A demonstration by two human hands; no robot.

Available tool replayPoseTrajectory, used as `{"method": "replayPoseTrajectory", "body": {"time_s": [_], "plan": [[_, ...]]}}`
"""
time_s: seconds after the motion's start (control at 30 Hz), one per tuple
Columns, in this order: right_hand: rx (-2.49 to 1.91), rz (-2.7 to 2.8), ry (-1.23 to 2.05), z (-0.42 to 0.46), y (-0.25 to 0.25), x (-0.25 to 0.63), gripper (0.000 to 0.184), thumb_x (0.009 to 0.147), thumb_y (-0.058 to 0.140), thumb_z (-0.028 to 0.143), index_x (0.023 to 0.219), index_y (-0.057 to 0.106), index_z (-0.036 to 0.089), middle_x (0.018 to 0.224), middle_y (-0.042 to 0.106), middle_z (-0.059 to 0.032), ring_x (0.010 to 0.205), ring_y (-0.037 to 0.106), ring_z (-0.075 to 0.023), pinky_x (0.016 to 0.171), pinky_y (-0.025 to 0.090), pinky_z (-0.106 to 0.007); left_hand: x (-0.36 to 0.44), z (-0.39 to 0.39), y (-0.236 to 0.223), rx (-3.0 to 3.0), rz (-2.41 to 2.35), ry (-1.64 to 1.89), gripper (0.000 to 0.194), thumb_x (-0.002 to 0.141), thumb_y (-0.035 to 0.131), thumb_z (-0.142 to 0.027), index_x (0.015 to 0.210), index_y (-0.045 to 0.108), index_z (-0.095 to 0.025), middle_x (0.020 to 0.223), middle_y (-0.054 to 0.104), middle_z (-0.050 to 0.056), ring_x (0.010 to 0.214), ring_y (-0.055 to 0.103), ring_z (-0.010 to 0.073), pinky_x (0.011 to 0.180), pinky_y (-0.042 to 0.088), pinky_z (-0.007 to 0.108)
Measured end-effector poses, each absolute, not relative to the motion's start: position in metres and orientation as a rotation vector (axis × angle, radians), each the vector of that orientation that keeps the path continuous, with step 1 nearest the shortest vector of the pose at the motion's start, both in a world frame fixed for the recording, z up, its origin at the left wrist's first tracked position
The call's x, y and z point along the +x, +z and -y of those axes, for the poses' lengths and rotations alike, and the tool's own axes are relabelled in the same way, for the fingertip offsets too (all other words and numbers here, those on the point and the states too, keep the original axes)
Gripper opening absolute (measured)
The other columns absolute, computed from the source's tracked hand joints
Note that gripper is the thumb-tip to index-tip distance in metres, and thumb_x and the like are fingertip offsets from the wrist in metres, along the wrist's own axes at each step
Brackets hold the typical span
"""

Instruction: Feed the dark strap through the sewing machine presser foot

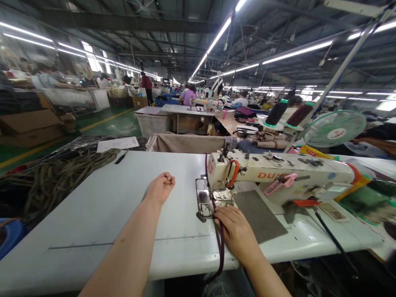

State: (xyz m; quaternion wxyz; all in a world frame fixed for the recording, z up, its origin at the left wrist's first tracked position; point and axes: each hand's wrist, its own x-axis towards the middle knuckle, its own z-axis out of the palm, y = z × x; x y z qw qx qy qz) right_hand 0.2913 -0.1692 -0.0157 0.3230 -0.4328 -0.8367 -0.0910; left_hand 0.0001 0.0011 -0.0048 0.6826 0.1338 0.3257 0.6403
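My left hand (161, 186) reaches out over the white sewing table (102, 206), fingers curled into a loose fist with nothing visible in them. My right hand (235, 229) lies flat beside the needle area of the cream sewing machine (278, 173), fingers pressing a dark purple strap (221, 247) that runs from the presser foot (213, 197) down over the table's front edge. A grey pad (258, 214) lies just right of that hand.
A heap of olive cords (58, 173) lies at the left beside a paper sheet (117, 144). A blue bin (10, 235) sits lower left. Thread cones (276, 112) and a green fan (335, 128) stand behind the machine. Other workers sit at distant tables.
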Motion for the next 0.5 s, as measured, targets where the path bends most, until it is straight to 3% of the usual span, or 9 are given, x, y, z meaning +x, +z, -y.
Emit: {"method": "replayPoseTrajectory", "body": {"time_s": [0.5], "plan": [[-1.086,2.222,-0.337,0.1656,-0.0166,0.2945,0.025,0.118,0.050,0.024,0.126,0.074,0.021,0.123,0.081,-0.0068,0.113,0.077,-0.0254,0.109,0.059,-0.051,0.0010,-0.0021,-0.0088,0.323,-0.698,1.453,0.030,0.053,0.050,0.013,0.061,0.063,-0.013,0.068,0.054,0.003,0.067,0.058,0.0141,0.058,0.050,0.017]]}}
